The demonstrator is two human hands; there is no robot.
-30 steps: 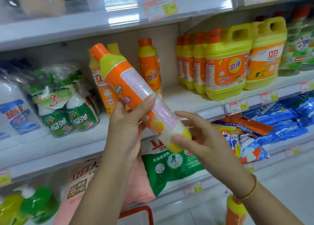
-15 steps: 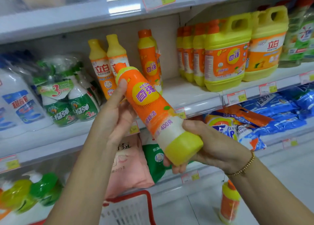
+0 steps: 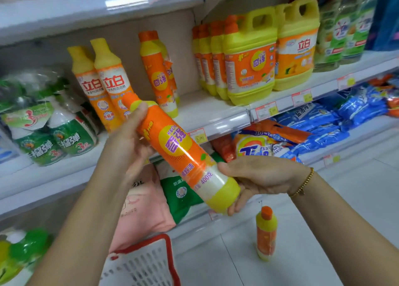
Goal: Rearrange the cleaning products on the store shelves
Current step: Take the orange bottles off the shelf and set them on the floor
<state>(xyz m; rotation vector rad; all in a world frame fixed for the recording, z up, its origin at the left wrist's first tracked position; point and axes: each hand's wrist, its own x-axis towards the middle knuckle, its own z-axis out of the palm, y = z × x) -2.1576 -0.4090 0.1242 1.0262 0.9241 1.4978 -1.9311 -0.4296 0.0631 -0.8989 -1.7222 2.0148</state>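
Note:
I hold an orange and yellow dish-soap bottle (image 3: pixel 177 149) slanted in front of the middle shelf (image 3: pixel 218 121), cap up-left, yellow base down-right. My left hand (image 3: pixel 129 143) grips its neck end, thumb along the shoulder. My right hand (image 3: pixel 259 177) cups the base, thumb on the label, fingers curled under. On the shelf behind stand two yellow-capped bottles (image 3: pixel 101 82), an orange-capped matching bottle (image 3: pixel 158 74), and yellow jugs (image 3: pixel 250 59).
Another small orange bottle (image 3: pixel 266 234) stands on the white floor. A red-rimmed white basket (image 3: pixel 142 262) sits below my arms. Green refill packs (image 3: pixel 54 132) fill the shelf's left; detergent bags (image 3: pixel 269 145) and blue pouches (image 3: pixel 345 115) lie on the lower shelf.
The bottle has been turned so its front label faces me, and lowered. My right hand moved from touching the base to cupping it from below.

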